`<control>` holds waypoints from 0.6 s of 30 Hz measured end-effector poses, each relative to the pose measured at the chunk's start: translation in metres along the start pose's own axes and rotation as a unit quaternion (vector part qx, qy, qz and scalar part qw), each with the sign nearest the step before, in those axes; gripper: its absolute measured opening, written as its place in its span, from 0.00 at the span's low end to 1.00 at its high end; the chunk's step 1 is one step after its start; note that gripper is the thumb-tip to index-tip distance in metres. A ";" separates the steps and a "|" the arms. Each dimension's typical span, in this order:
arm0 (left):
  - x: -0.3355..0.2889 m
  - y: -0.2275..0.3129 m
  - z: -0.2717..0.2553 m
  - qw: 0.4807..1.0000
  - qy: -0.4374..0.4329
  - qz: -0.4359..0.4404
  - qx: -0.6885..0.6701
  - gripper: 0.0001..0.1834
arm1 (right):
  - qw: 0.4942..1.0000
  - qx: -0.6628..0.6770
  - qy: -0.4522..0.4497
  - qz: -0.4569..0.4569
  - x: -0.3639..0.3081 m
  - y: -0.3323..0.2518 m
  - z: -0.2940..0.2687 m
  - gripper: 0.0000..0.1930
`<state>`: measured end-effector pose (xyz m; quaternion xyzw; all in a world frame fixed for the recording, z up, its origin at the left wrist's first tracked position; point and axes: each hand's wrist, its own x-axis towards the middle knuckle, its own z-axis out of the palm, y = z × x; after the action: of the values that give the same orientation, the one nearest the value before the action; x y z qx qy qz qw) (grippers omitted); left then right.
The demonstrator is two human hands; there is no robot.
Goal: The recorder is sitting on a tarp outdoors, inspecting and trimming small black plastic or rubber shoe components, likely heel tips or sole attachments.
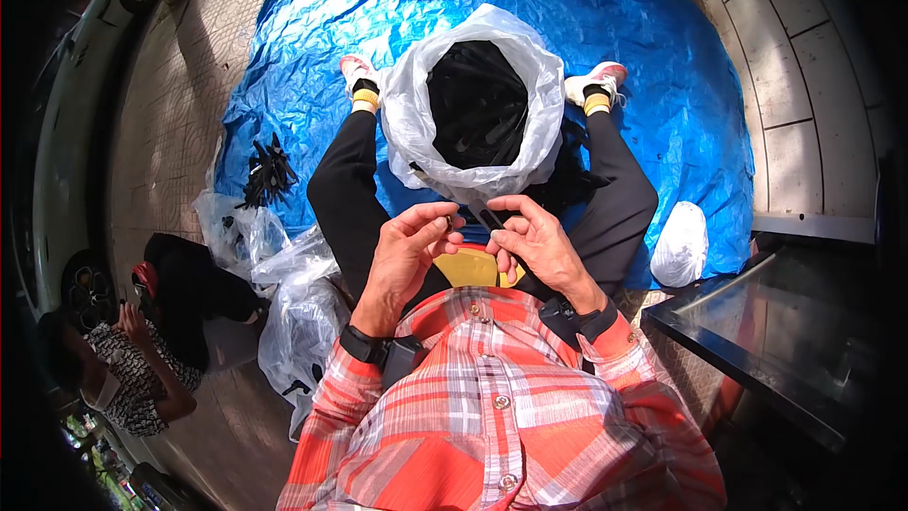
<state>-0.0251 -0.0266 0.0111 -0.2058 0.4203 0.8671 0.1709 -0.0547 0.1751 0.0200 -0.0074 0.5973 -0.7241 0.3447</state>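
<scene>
Positions are taken from the hands as the clock's centre. At 12 o'clock stands a white translucent plastic bag [407,109], mouth open and rim folded outward, filled with a mass of thin black pieces [478,99]. At 8 o'clock lie clear plastic bags [303,322], crumpled, with some dark contents. A white bundle [681,244] sits at 3 o'clock; its contents are hidden. A loose cluster of black pieces [270,173] rests on the blue tarpaulin [662,66] between 9 and 10 o'clock.

Both forearms rise from 6 o'clock, wrists bent inward, hands near each other above the lap. The right hand [539,248] grips a black strip [491,220] between thumb and fingers, at the bag's 6 o'clock side. The left hand [411,248] has thumb and forefinger drawn narrowly together; whether they pinch a piece cannot be told.
</scene>
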 end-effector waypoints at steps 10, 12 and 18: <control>-0.007 -0.005 -0.002 0.997 -0.015 0.065 0.044 0.14 | 1.000 -0.019 -0.014 0.017 -0.005 -0.004 0.011 0.16; -0.008 -0.002 0.000 0.997 -0.017 0.063 0.049 0.14 | 0.999 -0.035 -0.018 0.029 -0.003 -0.004 0.010 0.14; -0.015 -0.004 -0.009 0.993 -0.042 0.078 0.080 0.14 | 0.995 -0.027 -0.064 0.070 -0.004 -0.008 0.015 0.12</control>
<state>-0.0083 -0.0333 0.0112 -0.1213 0.4950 0.8495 0.1362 -0.0491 0.1641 0.0324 -0.0212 0.5920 -0.6801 0.4318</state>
